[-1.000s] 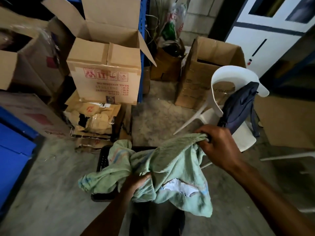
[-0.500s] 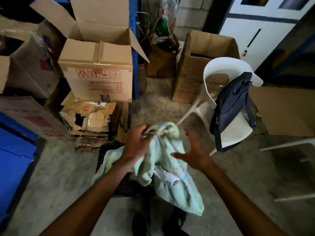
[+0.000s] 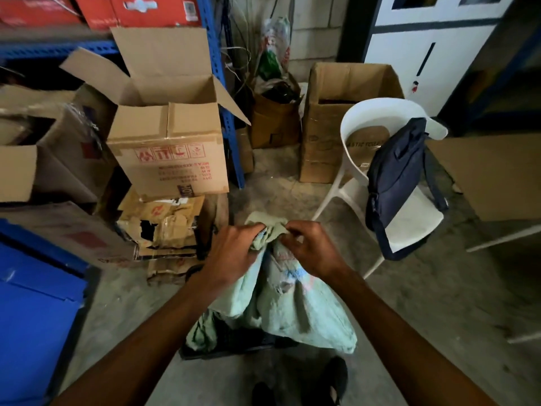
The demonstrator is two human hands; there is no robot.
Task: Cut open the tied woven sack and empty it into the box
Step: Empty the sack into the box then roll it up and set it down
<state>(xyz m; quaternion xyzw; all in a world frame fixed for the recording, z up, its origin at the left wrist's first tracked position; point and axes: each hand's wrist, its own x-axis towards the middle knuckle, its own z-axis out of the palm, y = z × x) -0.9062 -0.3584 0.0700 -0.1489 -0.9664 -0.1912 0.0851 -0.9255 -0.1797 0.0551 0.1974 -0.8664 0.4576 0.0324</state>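
A pale green woven sack (image 3: 295, 306) hangs limp in front of me, its bunched top held up at chest height. My left hand (image 3: 234, 253) grips the bunched top from the left. Fingers of my right hand (image 3: 310, 250) pinch the same bunch from the right. Below the sack lies a black plastic crate (image 3: 234, 345) on the floor, mostly hidden by the fabric. An open cardboard box (image 3: 167, 148) with red handling marks stands at the left, its flaps up.
A white plastic chair (image 3: 409, 218) with a dark blue bag (image 3: 398, 180) stands at the right. Cardboard boxes (image 3: 330, 124) line the back wall by a blue rack post (image 3: 231, 133). A blue bin (image 3: 32, 303) sits at the left. My shoes (image 3: 322, 385) are below.
My right hand let go of the sack's corner, then came in and pinched the bunched top next to my left hand. The sack went from spread out to hanging gathered.
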